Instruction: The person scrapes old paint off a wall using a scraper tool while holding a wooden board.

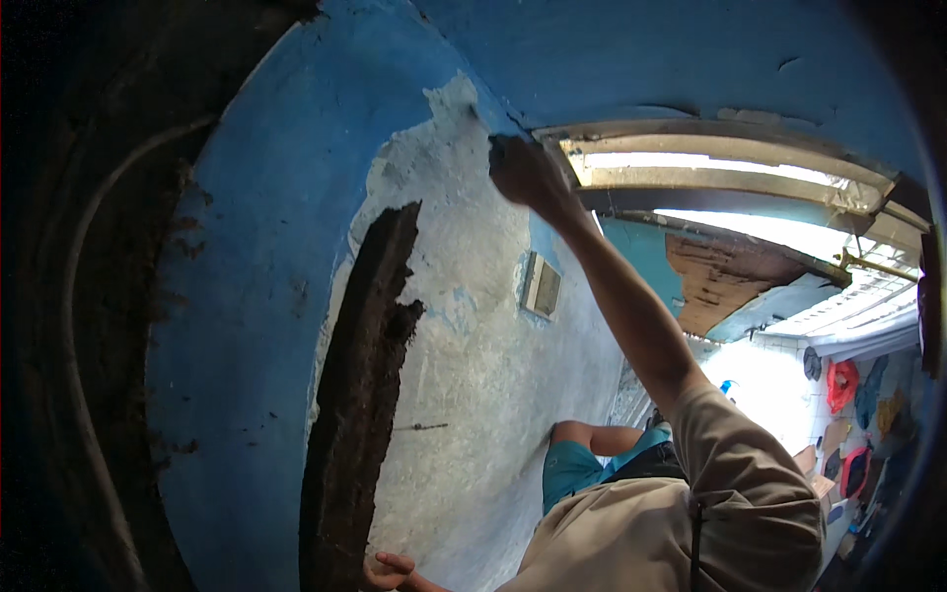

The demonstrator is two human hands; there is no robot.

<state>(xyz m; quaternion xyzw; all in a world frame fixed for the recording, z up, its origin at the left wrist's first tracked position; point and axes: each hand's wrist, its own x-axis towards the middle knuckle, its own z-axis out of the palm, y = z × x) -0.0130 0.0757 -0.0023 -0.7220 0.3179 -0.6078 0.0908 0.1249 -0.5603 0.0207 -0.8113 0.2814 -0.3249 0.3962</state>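
- Blue paint is covering most of one wall (256,296), and one large bare grey patch (464,326) is showing where the paint is gone.
- One right hand (528,173) is reaching up on an outstretched arm and pressing against the top edge of the grey patch, just beside the remaining blue paint; its grip is looking closed, but whether it is pinching any tool I cannot tell, as the hand is dark and blurred.
- One left hand (390,570) is hanging low near the foot of the grey patch, its grip loosely spread and holding nothing.
- One dark, rough strip (360,395) is running down the wall left of the patch, well apart from the right hand.
- One small switch box (541,286) is sitting on the wall below the raised arm.
- One window (710,173) is glowing to the right of the right hand.
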